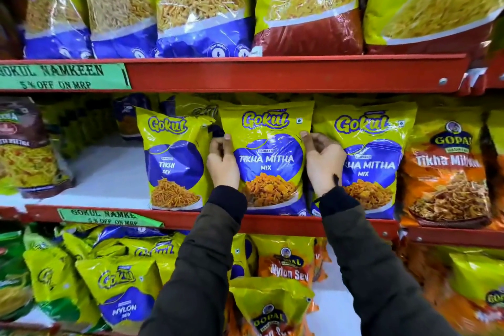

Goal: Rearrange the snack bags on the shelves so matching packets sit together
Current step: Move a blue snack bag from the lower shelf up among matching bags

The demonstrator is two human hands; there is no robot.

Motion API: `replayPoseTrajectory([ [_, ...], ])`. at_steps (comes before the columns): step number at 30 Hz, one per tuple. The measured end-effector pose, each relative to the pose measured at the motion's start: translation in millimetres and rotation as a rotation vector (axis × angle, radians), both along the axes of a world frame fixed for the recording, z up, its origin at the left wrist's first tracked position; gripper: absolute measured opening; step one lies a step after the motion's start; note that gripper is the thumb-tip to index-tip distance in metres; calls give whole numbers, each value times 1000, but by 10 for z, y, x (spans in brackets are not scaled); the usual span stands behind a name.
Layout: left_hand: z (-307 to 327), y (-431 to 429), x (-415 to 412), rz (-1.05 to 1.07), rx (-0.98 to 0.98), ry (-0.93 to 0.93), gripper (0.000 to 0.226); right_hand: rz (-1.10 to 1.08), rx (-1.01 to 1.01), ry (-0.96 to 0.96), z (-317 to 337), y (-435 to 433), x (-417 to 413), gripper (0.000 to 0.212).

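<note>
A yellow-and-blue Gokul Tikha Mitha Mix packet stands upright on the middle shelf, held at both side edges. The left hand grips its left edge, fingers curled and pinching the plastic, thumb tip on the front. The right hand does the same on the right edge, fingers bent and closed on the packet's rim. Both dark sleeves cover the packet's lower corners and part of the shelf lip.

Touching on the right stands a second Tikha Mitha Mix packet; the right hand hides the first letters of its name. Touching on the left stands a Gokul Tikhi Sev packet, its top right corner folded behind the held one. More yellow packets stand behind these three, mostly hidden. Further right is an orange Gopal Tikha Mitha packet, its label blurred at the end. Left of the Tikhi Sev the white shelf floor lies bare, then a brown packet cut off by the frame edge.

The upper shelf carries blue Gathiya packets and dark red packets, tops cut off. A green price strip reads "Gokul Namkeen 5% off on MRP". The lower shelf holds leaning Gokul Nylon Sev packets and Gopal packets, partly hidden by the arms.
</note>
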State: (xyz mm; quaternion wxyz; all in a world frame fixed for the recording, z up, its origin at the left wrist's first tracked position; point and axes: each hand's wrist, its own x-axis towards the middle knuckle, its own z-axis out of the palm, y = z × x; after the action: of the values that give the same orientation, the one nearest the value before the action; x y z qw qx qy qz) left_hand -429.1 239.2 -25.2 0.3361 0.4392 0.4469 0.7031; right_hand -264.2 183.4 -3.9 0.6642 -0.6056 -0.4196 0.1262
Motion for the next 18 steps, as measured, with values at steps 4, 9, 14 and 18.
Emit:
replayPoseTrajectory([
  [4, 20, -22, 63, 7, -69, -54, 25, -10, -17, -27, -8, 39, -21, 34],
  [9, -87, -458, 87, 90, 42, 148, 43, -81, 191, -219, -51, -314, -88, 38],
  [14, -162, -468, 109, 168, 308, 856, 58, -44, 108, -879, -185, -144, -210, 58],
  [18, -73, -175, 71, 129, 262, 1142, 60, -100, -69, -1019, -207, 75, -156, 61],
])
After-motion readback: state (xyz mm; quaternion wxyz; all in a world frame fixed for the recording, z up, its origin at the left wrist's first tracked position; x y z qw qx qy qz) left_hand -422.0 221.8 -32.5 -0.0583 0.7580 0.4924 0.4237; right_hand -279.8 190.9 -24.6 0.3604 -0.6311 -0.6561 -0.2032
